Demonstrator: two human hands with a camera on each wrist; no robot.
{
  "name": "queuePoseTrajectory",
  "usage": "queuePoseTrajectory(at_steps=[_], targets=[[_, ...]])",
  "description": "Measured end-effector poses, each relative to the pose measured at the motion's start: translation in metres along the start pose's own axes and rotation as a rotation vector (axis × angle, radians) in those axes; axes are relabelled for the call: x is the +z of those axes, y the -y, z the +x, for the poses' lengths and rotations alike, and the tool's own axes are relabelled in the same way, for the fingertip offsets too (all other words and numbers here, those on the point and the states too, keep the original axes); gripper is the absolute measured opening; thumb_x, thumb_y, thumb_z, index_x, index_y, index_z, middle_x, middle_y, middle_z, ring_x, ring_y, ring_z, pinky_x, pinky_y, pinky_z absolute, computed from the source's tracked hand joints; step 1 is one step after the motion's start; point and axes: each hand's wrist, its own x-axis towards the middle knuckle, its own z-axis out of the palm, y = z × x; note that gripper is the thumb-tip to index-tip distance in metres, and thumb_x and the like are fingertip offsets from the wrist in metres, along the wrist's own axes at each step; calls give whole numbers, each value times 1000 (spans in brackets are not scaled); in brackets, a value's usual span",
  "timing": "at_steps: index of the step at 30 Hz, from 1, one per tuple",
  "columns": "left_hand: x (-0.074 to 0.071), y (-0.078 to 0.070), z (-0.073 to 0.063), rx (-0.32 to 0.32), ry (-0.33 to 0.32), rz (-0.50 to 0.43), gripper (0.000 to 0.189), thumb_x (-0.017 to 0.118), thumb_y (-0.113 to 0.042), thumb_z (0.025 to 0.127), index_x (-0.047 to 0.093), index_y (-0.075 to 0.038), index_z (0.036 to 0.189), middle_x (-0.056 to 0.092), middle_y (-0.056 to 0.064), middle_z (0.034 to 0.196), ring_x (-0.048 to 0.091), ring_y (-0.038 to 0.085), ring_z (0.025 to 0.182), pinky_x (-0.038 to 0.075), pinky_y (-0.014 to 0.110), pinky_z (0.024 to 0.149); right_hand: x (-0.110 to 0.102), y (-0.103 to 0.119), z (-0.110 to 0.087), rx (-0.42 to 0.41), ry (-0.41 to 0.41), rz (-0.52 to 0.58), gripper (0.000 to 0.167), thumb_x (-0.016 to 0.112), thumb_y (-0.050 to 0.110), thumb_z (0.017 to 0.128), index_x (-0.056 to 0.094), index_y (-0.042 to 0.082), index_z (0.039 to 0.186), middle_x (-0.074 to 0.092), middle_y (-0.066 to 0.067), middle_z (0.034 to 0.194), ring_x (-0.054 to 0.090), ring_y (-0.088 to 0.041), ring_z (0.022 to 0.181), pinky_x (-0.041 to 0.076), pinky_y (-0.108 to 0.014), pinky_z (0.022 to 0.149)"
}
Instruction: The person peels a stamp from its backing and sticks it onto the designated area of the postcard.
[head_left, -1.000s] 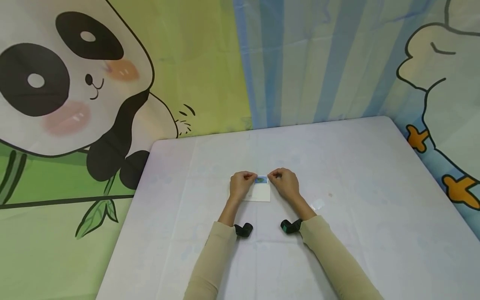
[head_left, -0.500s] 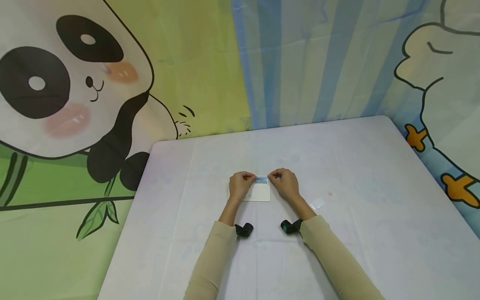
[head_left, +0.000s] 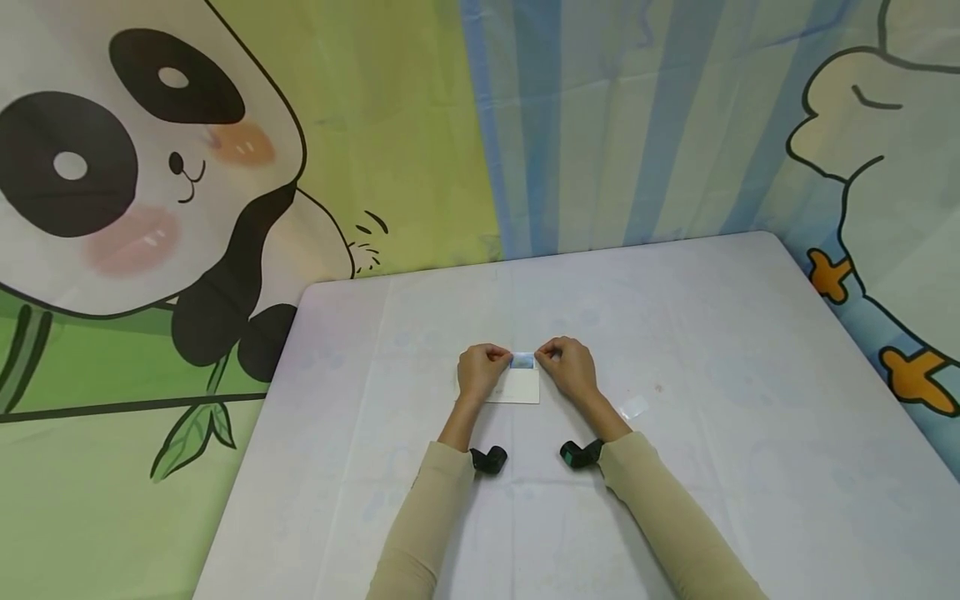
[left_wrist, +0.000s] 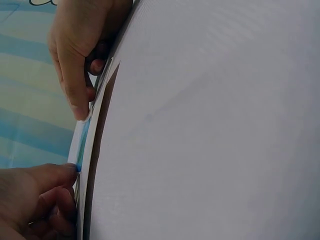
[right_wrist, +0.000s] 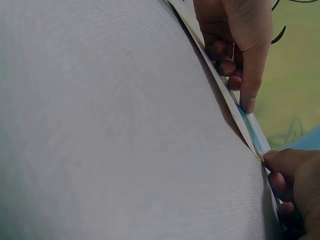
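A small cream-white card or envelope [head_left: 519,388] lies on the white table, partly covered by my left hand [head_left: 482,372]. At its upper right is a small stamp-like blue sticker [head_left: 522,361] with a pale border. My left thumb and forefinger pinch the sticker's left end, and those of my right hand [head_left: 574,368] pinch its right end. In the left wrist view, both hands' fingertips meet the thin blue strip [left_wrist: 84,137] of the sticker along the card's edge. The right wrist view shows the blue sticker [right_wrist: 252,129] almost edge-on. Whether it lies flat against the card cannot be told.
A small clear plastic piece [head_left: 633,407] lies beside my right wrist. Black wrist cameras sit inside both wrists, the left camera [head_left: 490,460] and the right camera [head_left: 579,454]. The white table [head_left: 712,333] meets a cartoon-printed backdrop [head_left: 420,150] at its far edge.
Both hands keep nearly the same place and grip. The sticker's picture looks paler and shinier than a second ago, with its green patch no longer distinct.
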Motion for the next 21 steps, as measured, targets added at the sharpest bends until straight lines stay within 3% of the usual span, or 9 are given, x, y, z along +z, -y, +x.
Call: queuePoseTrajectory(at_steps=[21], targets=[[1,-1,0,6,-17,19,14,73,-22,78,73,-9,76,63,-3,64,55,9,55,43,23,51,3,1,-1,24,-5,-35,12,70,22,83,71,11,78,61,0,72,48,-14,59,37,-30,54]])
